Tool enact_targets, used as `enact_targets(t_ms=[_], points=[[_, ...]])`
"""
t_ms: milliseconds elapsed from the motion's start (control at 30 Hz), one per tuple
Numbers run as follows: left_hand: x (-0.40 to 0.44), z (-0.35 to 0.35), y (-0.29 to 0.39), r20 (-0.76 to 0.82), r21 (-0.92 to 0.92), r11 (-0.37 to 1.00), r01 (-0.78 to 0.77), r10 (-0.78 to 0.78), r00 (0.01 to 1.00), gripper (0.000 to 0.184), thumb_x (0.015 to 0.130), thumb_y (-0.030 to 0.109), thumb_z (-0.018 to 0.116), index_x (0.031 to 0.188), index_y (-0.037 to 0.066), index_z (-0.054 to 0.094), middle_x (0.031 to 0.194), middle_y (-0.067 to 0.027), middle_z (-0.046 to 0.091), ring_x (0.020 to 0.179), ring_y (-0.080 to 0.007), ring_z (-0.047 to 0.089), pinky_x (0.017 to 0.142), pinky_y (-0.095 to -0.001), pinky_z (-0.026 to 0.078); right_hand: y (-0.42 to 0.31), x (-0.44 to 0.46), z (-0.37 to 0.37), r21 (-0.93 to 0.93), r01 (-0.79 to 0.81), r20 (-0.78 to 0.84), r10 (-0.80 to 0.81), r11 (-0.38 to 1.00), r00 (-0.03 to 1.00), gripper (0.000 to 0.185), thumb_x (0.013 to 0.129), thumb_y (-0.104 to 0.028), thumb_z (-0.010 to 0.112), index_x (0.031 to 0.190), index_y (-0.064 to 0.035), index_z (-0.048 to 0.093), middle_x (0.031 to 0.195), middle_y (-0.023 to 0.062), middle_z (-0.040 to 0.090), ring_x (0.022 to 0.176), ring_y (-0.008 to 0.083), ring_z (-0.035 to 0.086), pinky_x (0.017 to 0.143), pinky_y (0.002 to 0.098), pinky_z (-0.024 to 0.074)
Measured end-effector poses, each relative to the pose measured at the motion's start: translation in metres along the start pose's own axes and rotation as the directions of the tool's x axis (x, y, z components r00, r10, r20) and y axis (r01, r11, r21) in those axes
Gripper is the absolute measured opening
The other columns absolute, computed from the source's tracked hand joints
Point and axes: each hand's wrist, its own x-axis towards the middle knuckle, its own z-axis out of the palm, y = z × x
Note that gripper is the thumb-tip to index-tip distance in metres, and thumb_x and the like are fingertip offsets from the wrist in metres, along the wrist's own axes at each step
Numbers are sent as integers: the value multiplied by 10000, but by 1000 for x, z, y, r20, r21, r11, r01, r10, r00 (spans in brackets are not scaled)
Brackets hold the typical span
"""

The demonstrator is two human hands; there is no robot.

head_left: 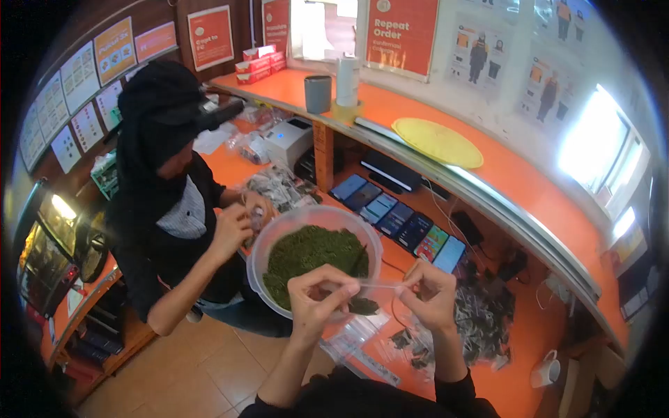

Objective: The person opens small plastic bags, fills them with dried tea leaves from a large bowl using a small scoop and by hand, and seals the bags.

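My left hand [320, 301] and my right hand [428, 296] pinch the two ends of the top edge of a small clear plastic bag [380, 285], stretched taut between them. A dark green clump [364, 306] shows below that edge, seemingly inside the bag. Just beyond my left hand stands a large translucent plastic tub [255, 268] with crumbly green material [313, 254] in it. Flat empty-looking plastic bags [355, 334] lie on the orange counter below my hands. Beside my right hand spreads a heap of small filled packets [486, 320].
A co-worker [167, 202] at the left handles a clear bag near another packet pile [282, 188]. Several phones [398, 219] line the counter under a raised shelf [516, 181], which bears a yellow lid [437, 142]. A white mug [546, 370] stands lower right.
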Motion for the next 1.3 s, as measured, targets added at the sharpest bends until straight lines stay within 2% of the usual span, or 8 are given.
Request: enact_targets(t_ms=[133,300,400,467,667,800,1033,1300], points=[[-7,26,3,70,-10,1000,8,-7,998,296,859,1,711,1146,-36,647,1205,-105,594,732,-91,643,621,-199,488,-23,-18,-34,-290,41,-121,-79,956,990,153,745,15,722,703,-16,578,707,16,546,670,105,510,605,261,389],[-35,6,-6,67,125,986,-107,99,993,304,895,111,671,1141,-64,634,1176,-164,610,837,-156,652,722,-272,518,-54,-33,-71,-802,-116,-297,-222,586,929,198,738,-54,747,748,-29,551,698,26,484,616,132,457,578,266,363],[-52,0,-15,256,218,972,-90,32,966,144,896,104,663,917,-32,706,911,-91,662,787,-146,633,657,-251,481,10,-40,-62,-702,7,-134,-142,712,981,198,760,-118,759,839,-38,595,755,83,554,698,201,601,595,312,433],[-69,3,-33,245,272,962,-33,-36,969,126,890,108,682,935,-4,716,878,-65,659,755,-118,609,642,-241,470,72,-64,-46,-476,-308,-41,329,824,943,175,773,-122,740,889,-46,634,825,101,595,835,263,647,699,380,477],[-123,-26,-88,157,530,835,148,-268,950,93,888,124,708,936,49,736,827,-11,665,655,-78,564,589,-226,443,161,-114,-22,-777,-159,14,269,609,963,248,714,-66,688,961,-51,668,972,140,620,1017,349,584,933,449,453],[-143,-54,-105,10,514,783,350,-413,911,98,893,108,688,947,45,740,862,-21,701,656,-83,573,590,-241,448,187,-126,-18,-761,-28,85,143,648,986,287,735,-212,760,974,-80,672,947,124,623,952,354,593,848,455,455],[-145,-44,-121,-13,532,779,331,-384,923,112,908,123,680,954,37,734,854,-42,712,704,-94,620,621,-253,478,209,-121,-5,-592,-346,-135,334,728,933,143,720,-121,760,801,-32,684,725,90,612,717,237,640,687,351,505],[-141,-34,-139,94,562,779,280,-396,913,285,909,125,659,1183,47,645,768,-55,647,611,-111,569,596,-267,483,155,-109,-13,-541,-452,-127,462,709,878,163,848,-172,677,912,-69,568,719,137,639,662,340,653,599,444,487]])
